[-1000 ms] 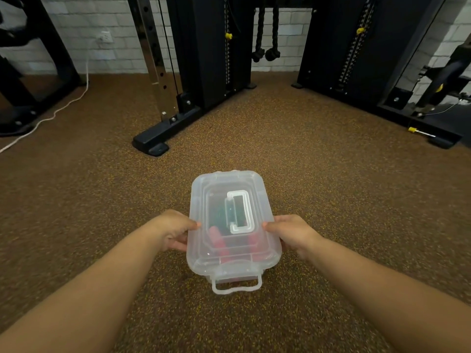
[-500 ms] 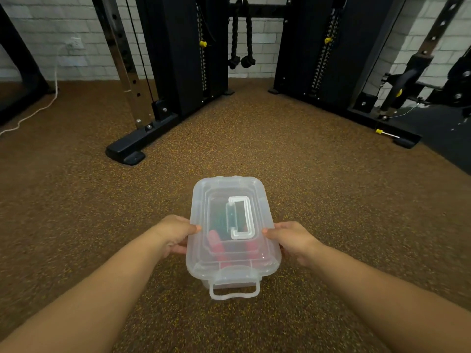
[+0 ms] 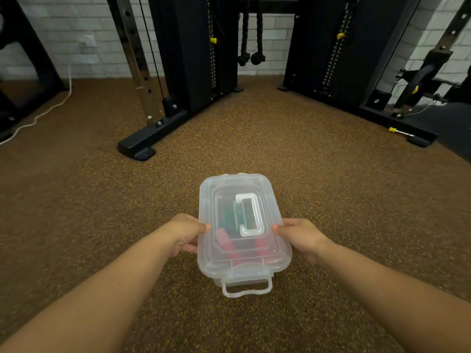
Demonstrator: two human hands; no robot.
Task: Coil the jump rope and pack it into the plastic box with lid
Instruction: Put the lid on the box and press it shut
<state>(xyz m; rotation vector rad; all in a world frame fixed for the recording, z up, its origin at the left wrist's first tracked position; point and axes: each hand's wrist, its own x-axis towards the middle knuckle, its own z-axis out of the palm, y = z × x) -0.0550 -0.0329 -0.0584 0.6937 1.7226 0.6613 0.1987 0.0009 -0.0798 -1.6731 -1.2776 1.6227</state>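
The jump rope (image 3: pixel 230 242) lies inside the plastic box (image 3: pixel 281 261), seen only dimly through the cloudy lid (image 3: pixel 272 200): two red shapes, likely its handles, sit in the half of the box nearest the person, and a dark greenish mass, probably the coiled cord, lies further in, toward the far end. How neatly it is coiled cannot be told through the plastic.

The lid sits flat on the box with its edges lined up all round, and its carry handle (image 3: pixel 256 217) lies folded down on top, just between the two thumbs. A clip (image 3: pixel 246 289) at the near end of the box hangs below the rim, closer to the person than either hand; whether it is snapped shut cannot be told. The far clip is too small to judge.

The left hand (image 3: pixel 186 234) grips the left edge of the box, thumb on the lid and fingers curled under the side. The right hand (image 3: pixel 299 236) mirrors it on the right edge. Between them the box is held slightly above, or resting on, the speckled brown floor (image 3: pixel 76 200); which one is unclear.

By the look of it the task is nearly finished: rope packed, lid on. What may remain is fastening the clips and letting go. Beyond the hands stand black gym machines (image 3: pixel 193 59) against a white brick wall (image 3: pixel 58 36).
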